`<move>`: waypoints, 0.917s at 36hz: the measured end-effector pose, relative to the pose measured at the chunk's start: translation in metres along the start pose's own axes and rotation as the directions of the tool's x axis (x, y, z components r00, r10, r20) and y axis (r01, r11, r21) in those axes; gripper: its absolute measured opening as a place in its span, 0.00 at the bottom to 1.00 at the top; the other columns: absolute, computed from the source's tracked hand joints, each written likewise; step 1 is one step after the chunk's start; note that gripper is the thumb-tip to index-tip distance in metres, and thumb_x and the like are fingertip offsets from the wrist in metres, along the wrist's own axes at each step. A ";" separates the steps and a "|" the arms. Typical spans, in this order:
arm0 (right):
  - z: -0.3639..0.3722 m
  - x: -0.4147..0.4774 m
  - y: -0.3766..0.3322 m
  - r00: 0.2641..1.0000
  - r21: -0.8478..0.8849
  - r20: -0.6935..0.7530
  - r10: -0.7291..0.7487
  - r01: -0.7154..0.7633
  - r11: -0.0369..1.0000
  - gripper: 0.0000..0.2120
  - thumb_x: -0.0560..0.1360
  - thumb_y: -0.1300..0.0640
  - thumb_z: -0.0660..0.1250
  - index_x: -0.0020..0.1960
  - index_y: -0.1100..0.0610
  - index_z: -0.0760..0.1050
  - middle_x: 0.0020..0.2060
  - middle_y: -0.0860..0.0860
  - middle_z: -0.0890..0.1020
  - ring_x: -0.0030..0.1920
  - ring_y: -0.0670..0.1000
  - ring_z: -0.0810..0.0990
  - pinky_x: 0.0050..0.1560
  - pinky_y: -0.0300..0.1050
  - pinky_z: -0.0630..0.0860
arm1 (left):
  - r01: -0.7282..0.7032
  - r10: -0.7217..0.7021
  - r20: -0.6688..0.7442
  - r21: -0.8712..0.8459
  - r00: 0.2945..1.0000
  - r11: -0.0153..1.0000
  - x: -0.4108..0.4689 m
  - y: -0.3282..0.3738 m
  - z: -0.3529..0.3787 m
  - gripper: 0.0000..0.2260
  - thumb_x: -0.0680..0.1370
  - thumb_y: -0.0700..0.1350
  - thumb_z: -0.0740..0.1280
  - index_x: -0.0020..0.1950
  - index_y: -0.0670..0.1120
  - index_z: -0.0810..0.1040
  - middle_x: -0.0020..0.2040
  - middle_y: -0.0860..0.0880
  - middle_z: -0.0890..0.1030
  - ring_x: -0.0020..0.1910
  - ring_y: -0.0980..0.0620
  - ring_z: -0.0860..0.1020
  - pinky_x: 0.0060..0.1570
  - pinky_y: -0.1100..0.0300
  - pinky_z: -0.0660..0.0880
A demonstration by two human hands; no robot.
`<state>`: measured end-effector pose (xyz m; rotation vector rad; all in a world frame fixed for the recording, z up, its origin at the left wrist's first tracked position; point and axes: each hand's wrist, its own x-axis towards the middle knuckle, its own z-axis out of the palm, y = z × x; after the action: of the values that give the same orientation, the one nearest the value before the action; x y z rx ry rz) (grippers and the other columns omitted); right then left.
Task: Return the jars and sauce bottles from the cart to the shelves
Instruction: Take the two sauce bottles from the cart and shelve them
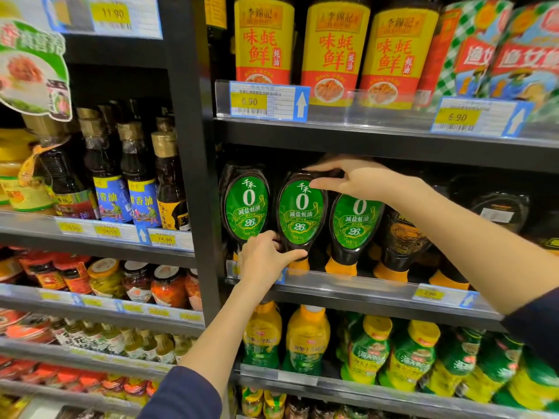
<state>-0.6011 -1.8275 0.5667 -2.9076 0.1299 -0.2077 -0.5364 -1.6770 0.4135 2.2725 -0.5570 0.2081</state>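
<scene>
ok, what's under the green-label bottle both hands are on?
The green-label squeeze bottle stands cap-down; its orange cap meets the shelf rail. The left hand covers the neck; the right hand covers the top.

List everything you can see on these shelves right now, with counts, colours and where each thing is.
Green-label squeeze bottles: three, dark with orange caps down, middle shelf; the middle one is held.
Yellow-label bottles: three, yellow and red, top shelf.
Sesame oil bottles: several, dark with gold caps, left bay.
Jars: several, red and yellow contents, lower left shelf.
Yellow-capped bottles: several, yellow and green, lower right shelf.
Price tags: several, yellow, shelf edges.
Left hand: at held bottle's neck.
Right hand: on its top.
</scene>
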 end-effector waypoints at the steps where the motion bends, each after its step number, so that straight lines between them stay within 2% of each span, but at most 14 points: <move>1: 0.000 -0.001 -0.001 1.000 0.000 -0.004 -0.011 0.011 1.000 0.22 0.77 0.41 0.57 0.70 0.41 0.63 0.69 0.46 0.70 0.56 0.47 0.73 0.51 0.38 0.66 | 0.001 -0.001 -0.003 0.003 1.000 1.000 -0.001 0.000 0.000 0.25 0.65 0.64 0.72 0.51 0.47 0.79 0.51 0.51 0.84 0.51 0.52 0.80 0.45 0.55 0.75; 6: 0.003 -0.001 -0.001 0.999 -0.017 -0.030 -0.046 0.045 0.999 0.22 0.77 0.43 0.58 0.71 0.42 0.65 0.70 0.47 0.69 0.65 0.51 0.72 0.55 0.39 0.68 | -0.022 0.022 -0.005 0.026 1.000 0.999 -0.006 0.000 0.000 0.23 0.67 0.65 0.70 0.50 0.47 0.78 0.50 0.52 0.83 0.49 0.51 0.80 0.41 0.56 0.74; 9: 0.004 -0.004 -0.003 0.996 -0.048 -0.051 -0.076 0.073 0.996 0.22 0.78 0.45 0.57 0.72 0.44 0.63 0.71 0.48 0.68 0.68 0.52 0.69 0.60 0.42 0.67 | -0.032 0.031 0.039 0.024 0.999 0.999 -0.008 -0.001 -0.002 0.23 0.68 0.65 0.68 0.50 0.47 0.76 0.49 0.51 0.82 0.49 0.50 0.80 0.45 0.53 0.76; 11: 0.004 -0.007 -0.003 0.996 -0.092 -0.049 -0.076 0.071 0.993 0.24 0.78 0.44 0.57 0.73 0.45 0.61 0.72 0.49 0.66 0.69 0.53 0.68 0.63 0.45 0.67 | -0.041 0.040 0.087 0.013 0.995 0.999 -0.010 -0.002 -0.005 0.25 0.70 0.64 0.67 0.56 0.46 0.75 0.52 0.49 0.82 0.53 0.48 0.80 0.50 0.49 0.77; 13: 0.003 -0.009 -0.002 0.996 -0.152 -0.049 -0.074 0.066 0.986 0.26 0.77 0.42 0.58 0.74 0.45 0.59 0.73 0.50 0.65 0.67 0.56 0.71 0.65 0.49 0.69 | -0.051 0.051 0.123 -0.004 0.991 0.999 -0.012 -0.002 -0.010 0.28 0.72 0.61 0.67 0.65 0.45 0.71 0.59 0.47 0.79 0.59 0.47 0.77 0.56 0.47 0.75; 16: 0.003 -0.014 0.000 0.993 -0.206 -0.076 -0.087 0.070 0.976 0.29 0.77 0.42 0.58 0.75 0.45 0.55 0.73 0.51 0.66 0.59 0.59 0.78 0.61 0.55 0.74 | -0.088 0.087 0.165 -0.005 0.983 0.996 -0.018 -0.002 -0.020 0.29 0.76 0.54 0.66 0.73 0.43 0.63 0.67 0.45 0.73 0.66 0.46 0.72 0.64 0.49 0.70; 19: 0.004 -0.023 0.001 0.979 -0.247 -0.130 -0.156 0.120 0.961 0.29 0.77 0.45 0.61 0.75 0.50 0.57 0.71 0.53 0.70 0.65 0.58 0.73 0.64 0.54 0.71 | -0.134 0.127 0.220 0.021 0.967 0.991 -0.029 -0.003 -0.032 0.26 0.78 0.48 0.63 0.74 0.45 0.60 0.70 0.45 0.70 0.68 0.46 0.70 0.66 0.50 0.67; 23: 0.013 -0.044 0.001 0.960 -0.276 -0.170 -0.224 0.172 0.946 0.30 0.75 0.48 0.65 0.74 0.52 0.59 0.72 0.54 0.67 0.72 0.56 0.65 0.70 0.57 0.63 | -0.185 0.166 0.281 0.041 0.945 0.982 -0.046 -0.001 -0.050 0.26 0.78 0.43 0.62 0.75 0.46 0.60 0.73 0.46 0.66 0.70 0.47 0.67 0.68 0.48 0.66; 26: 0.023 -0.060 -0.002 0.959 -0.283 -0.160 -0.232 0.181 0.942 0.31 0.74 0.50 0.67 0.74 0.54 0.60 0.73 0.54 0.65 0.74 0.53 0.61 0.75 0.57 0.53 | -0.217 0.190 0.335 0.045 0.923 0.975 -0.057 -0.001 -0.063 0.24 0.79 0.44 0.62 0.74 0.46 0.61 0.73 0.47 0.66 0.72 0.48 0.65 0.69 0.50 0.65; 33: 0.053 -0.096 -0.019 0.965 -0.286 -0.105 -0.239 0.201 0.937 0.33 0.74 0.49 0.67 0.75 0.55 0.59 0.74 0.54 0.62 0.75 0.53 0.57 0.75 0.57 0.50 | -0.286 0.210 0.404 0.138 0.890 0.948 -0.081 -0.013 -0.101 0.25 0.76 0.49 0.64 0.72 0.49 0.64 0.71 0.50 0.70 0.70 0.50 0.68 0.67 0.48 0.68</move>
<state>-0.6863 -1.7881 0.5075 -3.1796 -0.1616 -0.4652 -0.6004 -1.5693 0.4487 2.4416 -1.0814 -0.0683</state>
